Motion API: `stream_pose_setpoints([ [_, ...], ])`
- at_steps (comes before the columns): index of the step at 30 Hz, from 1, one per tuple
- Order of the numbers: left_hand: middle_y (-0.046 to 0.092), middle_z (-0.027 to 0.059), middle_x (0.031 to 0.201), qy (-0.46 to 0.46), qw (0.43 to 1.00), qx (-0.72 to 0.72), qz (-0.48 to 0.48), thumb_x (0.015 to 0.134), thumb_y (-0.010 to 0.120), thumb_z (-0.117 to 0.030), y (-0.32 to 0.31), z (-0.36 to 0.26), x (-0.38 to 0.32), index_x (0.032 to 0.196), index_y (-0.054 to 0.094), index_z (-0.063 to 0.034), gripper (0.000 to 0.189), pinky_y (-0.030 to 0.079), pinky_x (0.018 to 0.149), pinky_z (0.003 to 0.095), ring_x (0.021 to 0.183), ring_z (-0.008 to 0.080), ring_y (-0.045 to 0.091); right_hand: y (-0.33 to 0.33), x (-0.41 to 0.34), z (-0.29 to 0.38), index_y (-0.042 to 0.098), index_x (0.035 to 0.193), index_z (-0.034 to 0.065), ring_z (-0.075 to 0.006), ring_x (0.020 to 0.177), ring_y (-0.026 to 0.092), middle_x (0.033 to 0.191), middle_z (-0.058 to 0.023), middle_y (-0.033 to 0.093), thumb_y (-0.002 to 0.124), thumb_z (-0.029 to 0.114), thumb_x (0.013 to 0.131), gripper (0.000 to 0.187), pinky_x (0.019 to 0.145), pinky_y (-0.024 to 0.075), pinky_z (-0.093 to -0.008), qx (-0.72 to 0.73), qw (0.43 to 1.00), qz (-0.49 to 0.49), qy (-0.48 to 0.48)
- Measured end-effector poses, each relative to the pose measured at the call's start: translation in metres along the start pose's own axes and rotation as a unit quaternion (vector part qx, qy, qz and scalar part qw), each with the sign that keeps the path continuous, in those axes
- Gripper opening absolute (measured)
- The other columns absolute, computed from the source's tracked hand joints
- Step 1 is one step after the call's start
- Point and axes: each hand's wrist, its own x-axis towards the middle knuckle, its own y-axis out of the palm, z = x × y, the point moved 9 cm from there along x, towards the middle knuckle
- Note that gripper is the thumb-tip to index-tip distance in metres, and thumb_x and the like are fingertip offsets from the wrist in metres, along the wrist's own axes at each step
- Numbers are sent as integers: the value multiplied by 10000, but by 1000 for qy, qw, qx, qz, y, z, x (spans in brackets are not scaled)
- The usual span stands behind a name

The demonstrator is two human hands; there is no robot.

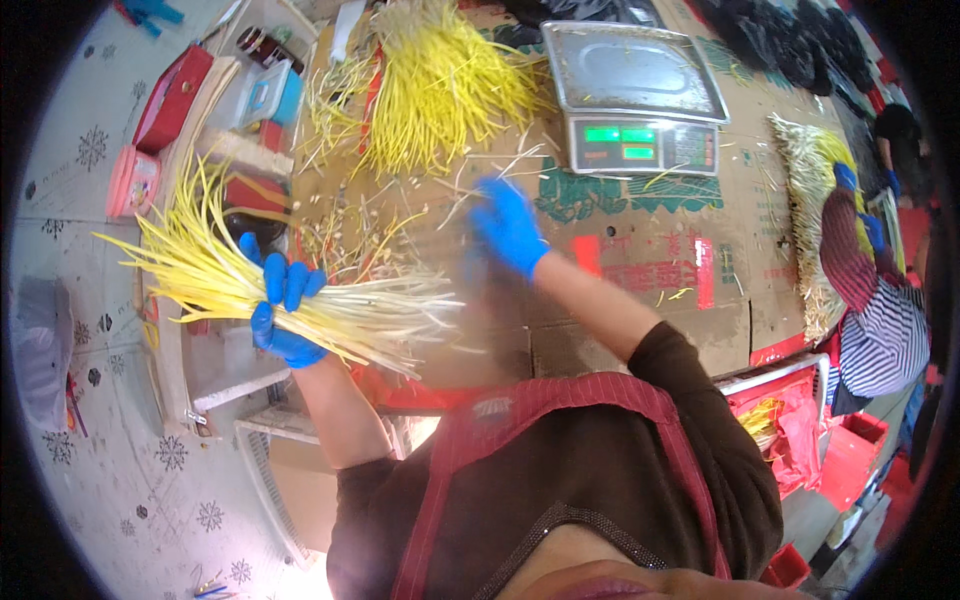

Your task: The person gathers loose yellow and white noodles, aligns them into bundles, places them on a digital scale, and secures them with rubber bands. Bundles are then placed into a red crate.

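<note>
My left hand [289,307], in a blue glove, grips a bunch of yellow chives [202,281] around the middle. The bunch's yellow leaf tips fan out to the left, and its white stem ends point right over the table. My right hand [510,225], also blue-gloved, is blurred above the cardboard-covered table [645,259]. Thin pale stalks show around its fingertips; whether it holds any is unclear. A large heap of yellow chives [450,90] lies beyond both hands. Loose stem scraps [352,240] are scattered behind the held bunch.
A digital weighing scale [634,97] with a lit green display stands at the back. Open shelving on the left holds a blue-lidded box [274,97] and a dark jar [262,49]. At right, a co-worker's striped sleeve [847,247] reaches over another chive row [806,225]. Black plastic bags [787,45] lie behind.
</note>
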Motion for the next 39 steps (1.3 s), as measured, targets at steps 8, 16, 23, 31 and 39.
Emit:
stream_pose_setpoints([
  [8,402,-32,828,-36,992,61,-102,808,677,-191,-40,20,9,1577,182,-114,918,388,750,323,714,96,427,65,8,14,519,1403,90,-430,1293,478,1419,-248,474,640,286,934,522,1051,429,-492,-226,950,190,-102],
  [16,442,5,784,-165,974,155,12,784,719,-205,25,60,67,1555,221,-42,932,426,697,335,672,129,474,3,-11,7,608,1301,41,-228,1175,612,1272,-156,642,611,137,977,338,985,495,-335,42,987,117,101],
  [23,644,113,924,-312,816,419,248,801,714,-188,128,240,75,1391,504,-16,650,513,818,372,853,243,633,-113,-132,2,670,1198,63,-313,1063,678,1159,-178,694,605,256,964,310,915,526,-409,-26,981,14,191],
  [31,424,227,1477,-221,511,713,427,688,822,-434,110,487,-61,1543,283,-95,1066,391,1067,521,1300,411,476,-145,-266,23,685,1136,73,-347,1001,678,1083,-183,699,558,251,971,274,871,531,-427,-37,963,21,265],
  [39,562,195,1367,37,672,677,300,820,786,-240,67,363,13,1358,558,-55,613,454,1032,446,1236,367,562,-184,-319,12,678,1120,64,-380,976,665,1052,-197,691,543,225,959,264,862,527,-435,-64,965,-68,244],
])
